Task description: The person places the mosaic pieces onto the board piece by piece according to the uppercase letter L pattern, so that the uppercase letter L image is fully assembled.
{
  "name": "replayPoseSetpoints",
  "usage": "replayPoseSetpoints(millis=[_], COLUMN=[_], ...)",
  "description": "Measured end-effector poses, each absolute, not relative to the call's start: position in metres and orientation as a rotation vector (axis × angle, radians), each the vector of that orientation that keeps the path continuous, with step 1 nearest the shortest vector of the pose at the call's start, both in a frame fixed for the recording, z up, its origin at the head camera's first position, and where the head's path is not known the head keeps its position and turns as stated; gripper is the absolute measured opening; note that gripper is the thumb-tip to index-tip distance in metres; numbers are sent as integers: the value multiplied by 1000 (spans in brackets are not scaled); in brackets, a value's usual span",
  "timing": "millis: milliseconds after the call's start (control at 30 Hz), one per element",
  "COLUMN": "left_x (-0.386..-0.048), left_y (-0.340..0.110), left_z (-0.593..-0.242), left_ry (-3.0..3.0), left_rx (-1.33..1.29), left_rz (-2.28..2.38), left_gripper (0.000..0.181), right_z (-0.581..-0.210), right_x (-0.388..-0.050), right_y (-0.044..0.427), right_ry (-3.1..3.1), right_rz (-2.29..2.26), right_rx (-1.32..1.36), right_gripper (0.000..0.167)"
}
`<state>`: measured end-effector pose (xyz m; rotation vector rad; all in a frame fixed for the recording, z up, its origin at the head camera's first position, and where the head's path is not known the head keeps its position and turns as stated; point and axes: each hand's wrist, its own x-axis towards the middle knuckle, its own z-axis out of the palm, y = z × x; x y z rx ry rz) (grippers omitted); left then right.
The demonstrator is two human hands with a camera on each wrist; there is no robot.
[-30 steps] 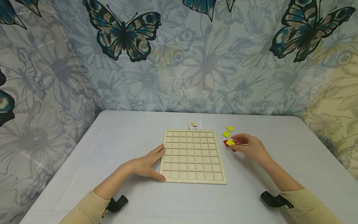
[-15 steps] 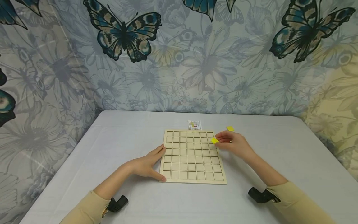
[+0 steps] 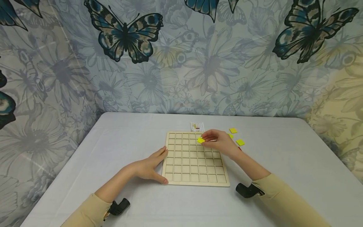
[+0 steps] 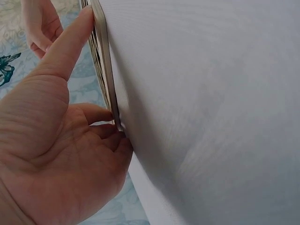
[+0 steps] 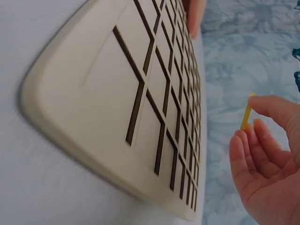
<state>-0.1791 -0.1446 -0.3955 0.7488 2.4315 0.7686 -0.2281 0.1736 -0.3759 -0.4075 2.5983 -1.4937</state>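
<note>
The right hand (image 3: 219, 142) pinches a thin yellow square tile (image 3: 200, 140). Beneath it, the gridded board (image 3: 194, 169) touches the spread left hand (image 3: 148, 166).

Left forearm (image 3: 114, 184) reaching forward, left hand (image 3: 148, 165) low with left thumb (image 3: 161, 178) spread wide, right forearm (image 3: 252, 165) slanting inward, right hand (image 3: 217, 142) pinching between right thumb (image 5: 274, 107) and fingertips (image 5: 244, 133).

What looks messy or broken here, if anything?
Nothing looks broken or spilled. The only untidy bit is the loose yellow tiles right of the board: they lie scattered, not lined up. The right hand pinches another yellow tile over the board.
</note>
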Motion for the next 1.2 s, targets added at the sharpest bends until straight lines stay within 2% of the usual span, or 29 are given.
replayPoseSetpoints(millis=[733, 1200], left_x=[-180, -180], left_y=[-143, -144], left_z=[-396, -396], left_ry=[2424, 2420], left_rx=[741, 761], left_rz=[776, 775], left_gripper=[117, 117], right_z=[-390, -393], right_x=[-253, -264], right_y=[136, 125], right_ry=[2600, 2659], right_rz=[-1380, -1216], right_rx=[-488, -626], right_gripper=[28, 25])
